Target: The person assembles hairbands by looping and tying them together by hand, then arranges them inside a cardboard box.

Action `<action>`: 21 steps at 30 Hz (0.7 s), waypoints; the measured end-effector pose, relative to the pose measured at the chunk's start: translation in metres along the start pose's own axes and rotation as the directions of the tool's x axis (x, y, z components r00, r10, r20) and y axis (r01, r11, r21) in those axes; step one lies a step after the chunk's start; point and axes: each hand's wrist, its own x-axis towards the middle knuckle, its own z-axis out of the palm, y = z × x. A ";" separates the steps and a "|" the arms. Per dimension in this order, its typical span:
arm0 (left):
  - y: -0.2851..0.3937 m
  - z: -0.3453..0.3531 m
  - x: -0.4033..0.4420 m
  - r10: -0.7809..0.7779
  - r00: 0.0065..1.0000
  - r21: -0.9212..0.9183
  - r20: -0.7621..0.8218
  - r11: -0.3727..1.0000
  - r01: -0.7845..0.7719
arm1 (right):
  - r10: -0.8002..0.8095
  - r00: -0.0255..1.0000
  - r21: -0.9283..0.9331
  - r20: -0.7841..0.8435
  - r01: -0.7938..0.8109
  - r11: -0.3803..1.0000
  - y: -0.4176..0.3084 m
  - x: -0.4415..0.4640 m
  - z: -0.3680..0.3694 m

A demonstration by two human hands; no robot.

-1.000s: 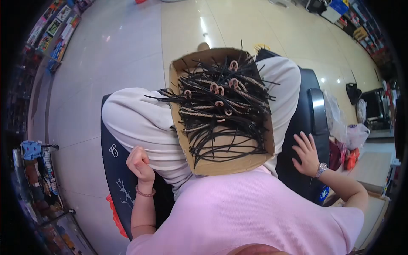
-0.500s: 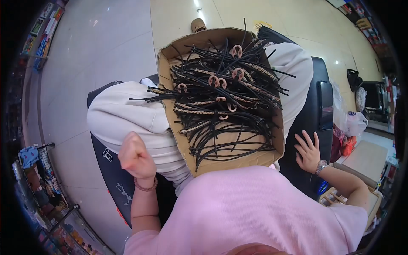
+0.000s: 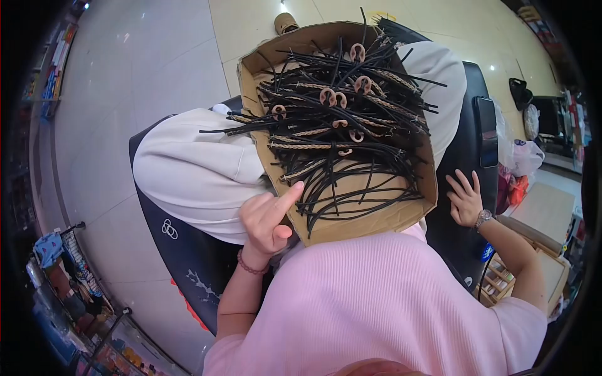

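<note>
A shallow cardboard box (image 3: 338, 233) rests on the lap, tilted slightly. In it lie many black cords (image 3: 370, 194), braided cord pieces (image 3: 301, 146) and several pinkish ring-like clasps (image 3: 362, 84); some cord ends stick out over the sides. My left hand (image 3: 266, 219) is at the box's near left edge, index finger stretched over the rim towards the cords, thumb apart, holding nothing. To the right of the box my right hand (image 3: 465, 199) lies with fingers spread on the black seat (image 3: 448, 250), a watch on its wrist.
White loops (image 3: 169, 229) lie on the seat's left part. A phone (image 3: 486, 131) rests on the right side. Plastic bags (image 3: 527, 158) and a wooden box (image 3: 544, 213) are at the far right. Shelves of goods stand at both edges. A shoe tip (image 3: 286, 24) shows beyond the box.
My left hand has moved from the left thigh to the box's edge, and its closed fist has opened to an extended index finger. My right hand stays spread on the seat. The view has shifted.
</note>
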 end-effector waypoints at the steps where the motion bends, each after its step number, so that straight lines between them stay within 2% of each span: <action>1: -0.001 -0.001 -0.001 0.004 1.000 -0.013 -0.011 1.000 -0.005 | 0.004 1.000 0.005 -0.002 -0.004 1.000 0.000 0.000 0.000; 5: -0.002 -0.003 -0.005 0.017 0.999 -0.048 -0.044 0.999 -0.019 | 0.014 1.000 0.024 -0.011 -0.014 1.000 -0.004 -0.003 0.000; 9: -0.001 0.009 0.001 0.088 0.964 -0.102 -0.253 0.988 -0.117 | -0.009 0.999 0.021 -0.033 0.010 1.000 -0.003 -0.004 -0.003; 10: 0.000 0.009 0.001 0.088 0.964 -0.098 -0.253 0.989 -0.115 | -0.013 0.999 0.023 -0.035 0.013 1.000 -0.003 -0.004 -0.003; 14: 0.001 0.006 0.001 0.069 0.994 -0.148 -0.089 0.986 -0.082 | -0.009 0.999 0.032 -0.045 0.011 0.999 -0.004 -0.002 -0.003; 21: -0.003 0.003 -0.009 0.055 0.998 -0.117 0.006 0.992 -0.054 | -0.032 0.997 0.041 -0.071 0.035 0.999 -0.004 -0.004 -0.002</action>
